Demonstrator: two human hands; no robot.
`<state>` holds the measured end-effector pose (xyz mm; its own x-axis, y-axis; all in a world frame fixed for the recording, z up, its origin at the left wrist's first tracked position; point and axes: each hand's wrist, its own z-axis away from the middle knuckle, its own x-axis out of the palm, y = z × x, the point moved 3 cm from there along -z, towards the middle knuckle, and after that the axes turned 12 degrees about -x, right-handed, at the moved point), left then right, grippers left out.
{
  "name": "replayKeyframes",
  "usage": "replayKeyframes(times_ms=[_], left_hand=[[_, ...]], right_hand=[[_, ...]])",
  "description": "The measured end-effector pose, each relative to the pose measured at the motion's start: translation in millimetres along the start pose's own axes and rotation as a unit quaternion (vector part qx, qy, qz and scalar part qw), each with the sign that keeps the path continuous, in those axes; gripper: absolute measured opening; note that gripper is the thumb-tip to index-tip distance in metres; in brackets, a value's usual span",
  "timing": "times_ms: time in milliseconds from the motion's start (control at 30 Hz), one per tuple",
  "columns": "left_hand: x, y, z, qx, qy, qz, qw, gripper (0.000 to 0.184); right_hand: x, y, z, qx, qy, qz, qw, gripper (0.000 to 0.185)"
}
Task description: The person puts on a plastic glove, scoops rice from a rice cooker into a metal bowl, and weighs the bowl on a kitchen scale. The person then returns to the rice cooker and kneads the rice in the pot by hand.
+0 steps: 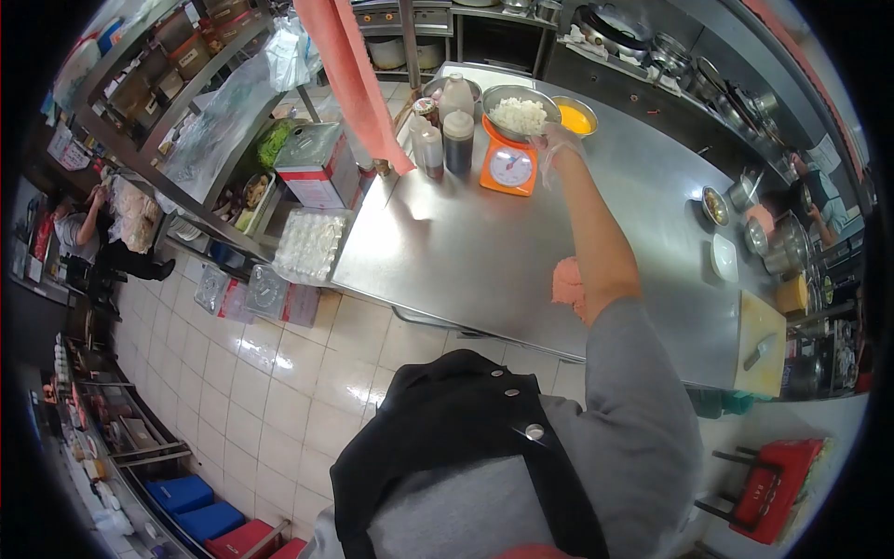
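My right hand (pixel 557 149), in a clear plastic glove, reaches to the right rim of a metal bowl (pixel 498 92) of white rice (pixel 519 116). Whether its fingers grip the rim is too small to tell. The bowl rests on an orange dial scale (pixel 508 168). Just right of it stands a metal bowl with yellow-orange liquid (pixel 574 115). Squeeze bottles, one holding dark sauce (pixel 457 143), stand left of the scale. A pink cloth (pixel 569 284) lies beside my forearm. My left hand does not show.
The steel table (pixel 447 261) spans the middle. At its right are a white dish (pixel 724 257), a small bowl of food (pixel 715 206) and a knife (pixel 758 351) on a cutting board (pixel 748 373). An egg tray (pixel 309 245) sits at the left. Two people are in the background.
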<state>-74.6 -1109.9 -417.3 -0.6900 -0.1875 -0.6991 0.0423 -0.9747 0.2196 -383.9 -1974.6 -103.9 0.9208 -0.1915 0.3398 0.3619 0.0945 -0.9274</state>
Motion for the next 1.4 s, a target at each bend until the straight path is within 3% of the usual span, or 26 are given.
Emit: replayKeyframes(times_ms=[200, 300, 333, 400, 467, 767, 1133, 1233, 1400], left_hand=[[45, 115, -57, 0.154, -0.076, 0.192, 0.966, 0.023], [43, 127, -52, 0.075, -0.126, 0.260, 0.955, 0.025], [43, 124, -53, 0.075, -0.127, 0.257, 0.955, 0.025], [44, 117, -56, 0.156, -0.024, 0.076, 0.985, 0.027], [50, 108, -59, 0.139, -0.008, 0.038, 0.989, 0.027], [56, 101, -58, 0.081, -0.019, 0.031, 0.996, 0.028], [54, 107, -58, 0.085, -0.020, 0.064, 0.994, 0.029], [53, 107, -54, 0.080, -0.024, 0.064, 0.994, 0.027], [51, 103, -54, 0.070, -0.021, 0.048, 0.996, 0.027]], right_hand=[[-3, -15, 27, -0.011, -0.019, 0.049, 0.999, 0.030], [-14, -21, 34, -0.015, -0.026, 0.068, 0.997, 0.036], [-24, -20, 28, -0.015, -0.023, 0.069, 0.997, 0.036], [-47, -15, 9, -0.027, -0.070, 0.140, 0.987, 0.040], [-59, -27, 20, -0.021, -0.053, 0.156, 0.986, 0.041], [-93, -28, 20, 0.024, -0.011, 0.099, 0.995, 0.043], [-30, -20, 13, -0.009, -0.070, 0.129, 0.989, 0.050], [-12, -10, 2, 0.018, -0.060, 0.103, 0.993, 0.048], [-5, -7, -2, -0.029, 0.001, 0.147, 0.989, 0.024]])
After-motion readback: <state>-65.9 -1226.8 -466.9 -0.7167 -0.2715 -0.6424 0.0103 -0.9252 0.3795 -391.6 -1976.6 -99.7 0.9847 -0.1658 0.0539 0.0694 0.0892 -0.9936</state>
